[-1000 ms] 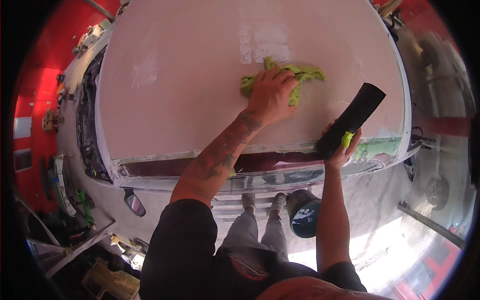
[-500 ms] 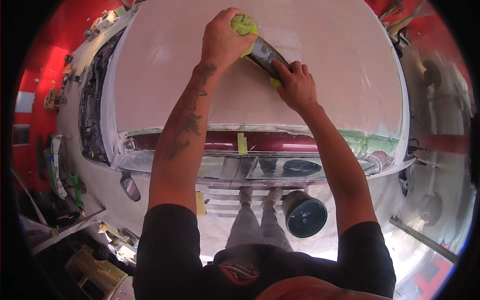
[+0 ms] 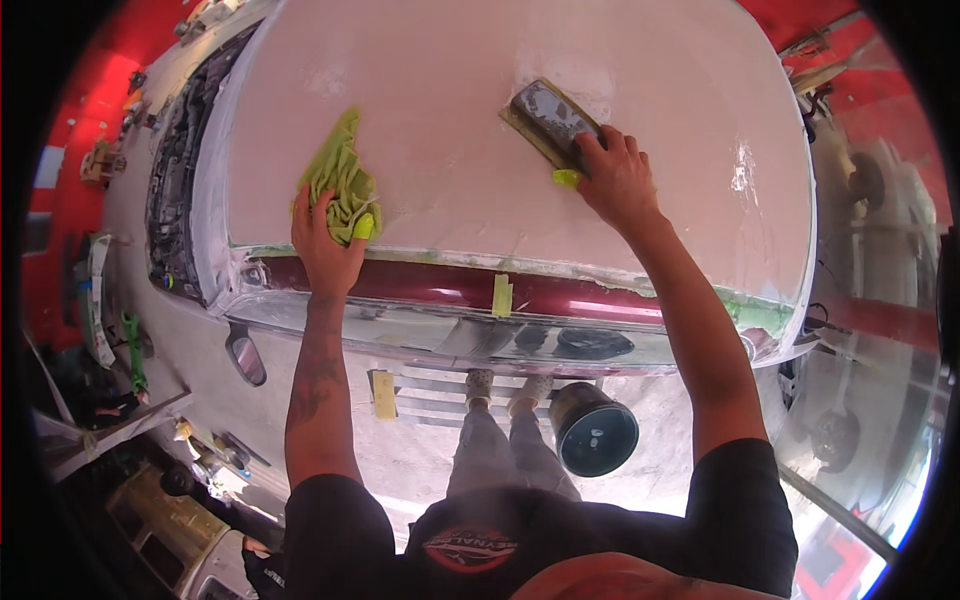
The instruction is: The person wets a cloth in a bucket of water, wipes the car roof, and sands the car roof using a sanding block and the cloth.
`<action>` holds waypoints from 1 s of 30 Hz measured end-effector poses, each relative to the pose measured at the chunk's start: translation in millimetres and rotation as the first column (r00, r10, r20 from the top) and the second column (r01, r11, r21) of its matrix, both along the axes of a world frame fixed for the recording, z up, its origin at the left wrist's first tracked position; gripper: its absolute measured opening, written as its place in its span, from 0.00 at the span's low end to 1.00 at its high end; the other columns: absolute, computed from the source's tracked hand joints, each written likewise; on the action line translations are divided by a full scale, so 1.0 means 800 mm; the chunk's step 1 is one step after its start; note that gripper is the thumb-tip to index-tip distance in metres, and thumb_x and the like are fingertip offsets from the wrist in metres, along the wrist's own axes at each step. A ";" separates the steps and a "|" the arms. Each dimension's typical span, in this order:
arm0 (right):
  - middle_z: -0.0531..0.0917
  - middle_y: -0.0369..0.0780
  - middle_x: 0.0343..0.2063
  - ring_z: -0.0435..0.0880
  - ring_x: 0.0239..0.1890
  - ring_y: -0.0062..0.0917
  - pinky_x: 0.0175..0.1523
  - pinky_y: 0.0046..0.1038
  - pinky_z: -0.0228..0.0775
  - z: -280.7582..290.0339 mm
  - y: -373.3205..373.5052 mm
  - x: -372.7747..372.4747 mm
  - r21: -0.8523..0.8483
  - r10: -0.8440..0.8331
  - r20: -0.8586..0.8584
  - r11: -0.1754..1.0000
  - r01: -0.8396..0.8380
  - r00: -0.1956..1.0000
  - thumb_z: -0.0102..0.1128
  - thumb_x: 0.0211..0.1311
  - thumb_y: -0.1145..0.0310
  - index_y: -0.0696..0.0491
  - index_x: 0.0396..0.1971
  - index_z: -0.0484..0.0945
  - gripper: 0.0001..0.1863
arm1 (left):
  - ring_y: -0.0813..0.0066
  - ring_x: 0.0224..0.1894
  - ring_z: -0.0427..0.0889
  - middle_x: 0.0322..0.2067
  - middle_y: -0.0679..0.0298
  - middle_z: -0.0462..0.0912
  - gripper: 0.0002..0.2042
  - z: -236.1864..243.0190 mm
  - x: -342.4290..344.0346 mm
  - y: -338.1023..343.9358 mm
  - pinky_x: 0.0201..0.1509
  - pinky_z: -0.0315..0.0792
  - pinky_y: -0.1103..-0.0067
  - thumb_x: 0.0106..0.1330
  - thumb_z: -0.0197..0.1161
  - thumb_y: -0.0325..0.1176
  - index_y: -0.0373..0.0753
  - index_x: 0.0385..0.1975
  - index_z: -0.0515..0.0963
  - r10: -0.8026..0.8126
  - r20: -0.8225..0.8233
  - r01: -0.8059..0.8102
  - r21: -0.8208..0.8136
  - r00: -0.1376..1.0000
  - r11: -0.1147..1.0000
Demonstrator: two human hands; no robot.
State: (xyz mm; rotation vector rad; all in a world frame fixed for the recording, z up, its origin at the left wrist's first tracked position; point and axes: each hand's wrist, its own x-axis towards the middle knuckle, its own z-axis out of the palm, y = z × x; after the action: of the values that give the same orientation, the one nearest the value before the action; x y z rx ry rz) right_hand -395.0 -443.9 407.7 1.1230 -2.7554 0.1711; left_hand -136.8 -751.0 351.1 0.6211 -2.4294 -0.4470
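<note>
Since the left hand (image 3: 328, 245) swung off clutching the green cloth (image 3: 340, 180), it's just the right hand (image 3: 618, 180) gripping the dark block (image 3: 553, 115).

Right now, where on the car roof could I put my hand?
The car roof is bare between the green cloth and dark block, and right of the right hand. It's crowded where the left hand touches the cloth and the right grips the block.

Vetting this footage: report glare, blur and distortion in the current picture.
Head view: white glare on the pale car panel and overexposed floor lower right; head view: green cloth and dark block look fairly sharp; head view: fisheye bends the panel's edges.
</note>
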 end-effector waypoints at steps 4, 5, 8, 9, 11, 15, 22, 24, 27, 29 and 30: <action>0.76 0.47 0.48 0.77 0.46 0.41 0.46 0.42 0.72 0.006 -0.005 0.000 0.017 0.078 -0.060 0.997 -0.078 0.995 0.66 0.51 0.67 0.42 0.56 0.72 0.29 | 0.43 0.69 0.59 0.67 0.52 0.63 0.31 -0.018 -0.002 -0.002 0.70 0.53 0.51 0.52 0.71 0.39 0.45 0.59 0.70 0.021 -0.081 -0.020 0.012 0.996 1.000; 0.75 0.49 0.51 0.77 0.49 0.44 0.49 0.44 0.72 0.007 -0.006 0.000 0.048 0.062 -0.009 0.997 -0.061 0.998 0.66 0.51 0.68 0.41 0.59 0.72 0.31 | 0.43 0.70 0.58 0.67 0.52 0.62 0.31 -0.017 -0.003 -0.002 0.71 0.52 0.51 0.53 0.70 0.40 0.45 0.59 0.70 0.028 -0.063 -0.027 0.023 0.998 0.999; 0.75 0.50 0.52 0.77 0.50 0.44 0.49 0.44 0.72 0.007 -0.009 0.001 0.046 0.042 0.038 0.998 -0.044 0.998 0.67 0.51 0.68 0.39 0.61 0.71 0.33 | 0.43 0.69 0.59 0.67 0.53 0.63 0.31 -0.012 -0.005 -0.003 0.70 0.53 0.51 0.53 0.70 0.40 0.45 0.60 0.70 0.018 -0.075 -0.016 0.015 0.997 1.000; 0.76 0.49 0.50 0.77 0.47 0.42 0.46 0.42 0.72 0.006 -0.010 0.002 -0.041 0.065 -0.033 0.997 -0.066 0.997 0.67 0.50 0.68 0.38 0.62 0.70 0.35 | 0.43 0.69 0.59 0.67 0.53 0.63 0.31 -0.010 -0.005 -0.003 0.70 0.53 0.51 0.53 0.70 0.40 0.45 0.60 0.70 0.019 -0.084 -0.018 0.016 0.996 1.000; 0.76 0.49 0.51 0.76 0.48 0.43 0.47 0.43 0.71 0.003 -0.010 0.003 -0.049 0.041 -0.011 0.998 -0.042 0.999 0.67 0.51 0.68 0.37 0.62 0.71 0.34 | 0.43 0.69 0.59 0.67 0.53 0.63 0.32 -0.008 -0.003 -0.003 0.71 0.52 0.51 0.53 0.70 0.42 0.45 0.60 0.70 0.016 -0.050 -0.015 0.013 0.999 1.000; 0.76 0.50 0.52 0.75 0.50 0.44 0.50 0.44 0.70 0.004 -0.010 0.003 -0.066 0.032 -0.042 0.997 -0.034 0.999 0.67 0.52 0.67 0.38 0.60 0.74 0.31 | 0.42 0.67 0.63 0.65 0.49 0.66 0.30 -0.007 -0.002 -0.003 0.69 0.57 0.53 0.54 0.70 0.40 0.41 0.58 0.71 0.029 -0.076 -0.033 -0.054 0.997 0.998; 0.77 0.50 0.49 0.76 0.47 0.44 0.48 0.44 0.72 0.021 -0.009 -0.003 0.036 0.107 0.069 0.993 -0.110 0.992 0.67 0.51 0.68 0.39 0.59 0.73 0.31 | 0.47 0.69 0.60 0.67 0.53 0.64 0.32 -0.008 -0.003 -0.008 0.70 0.53 0.53 0.54 0.70 0.44 0.46 0.60 0.70 0.009 -0.093 -0.010 -0.019 0.996 1.000; 0.77 0.50 0.48 0.77 0.45 0.44 0.47 0.44 0.73 0.017 -0.011 -0.006 0.054 0.079 0.068 0.995 -0.082 0.995 0.67 0.50 0.70 0.39 0.60 0.72 0.33 | 0.47 0.69 0.60 0.67 0.53 0.64 0.32 -0.009 -0.002 -0.009 0.70 0.53 0.53 0.54 0.70 0.45 0.46 0.60 0.70 0.010 -0.089 -0.011 -0.011 0.996 1.000; 0.76 0.52 0.49 0.76 0.47 0.45 0.50 0.45 0.72 0.002 -0.012 -0.009 0.022 0.048 0.020 0.999 -0.049 0.999 0.66 0.50 0.72 0.39 0.63 0.69 0.36 | 0.47 0.69 0.60 0.67 0.53 0.64 0.32 -0.011 -0.001 -0.009 0.70 0.53 0.53 0.54 0.70 0.45 0.46 0.61 0.70 0.002 -0.097 -0.002 -0.002 0.995 1.000; 0.75 0.51 0.51 0.75 0.48 0.46 0.51 0.45 0.71 -0.007 -0.008 -0.005 -0.039 0.049 0.003 0.998 -0.049 0.999 0.65 0.51 0.72 0.39 0.63 0.69 0.36 | 0.47 0.69 0.60 0.66 0.53 0.64 0.32 -0.010 0.000 -0.009 0.70 0.53 0.53 0.54 0.70 0.45 0.47 0.61 0.70 0.017 -0.043 -0.016 0.008 0.999 1.000; 0.74 0.51 0.52 0.74 0.50 0.46 0.53 0.45 0.70 -0.010 -0.004 0.003 -0.111 0.079 -0.062 0.990 -0.085 0.995 0.65 0.51 0.73 0.39 0.64 0.69 0.36 | 0.47 0.69 0.60 0.66 0.53 0.64 0.32 -0.009 0.000 -0.008 0.70 0.53 0.53 0.54 0.70 0.45 0.47 0.61 0.70 0.012 -0.084 -0.013 -0.008 0.996 1.000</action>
State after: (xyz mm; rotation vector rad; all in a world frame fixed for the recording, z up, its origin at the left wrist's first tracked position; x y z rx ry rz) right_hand -393.0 -447.0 400.1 1.1924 -2.6145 0.2974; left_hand -137.1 -757.7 343.6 0.6015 -2.3455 -0.4480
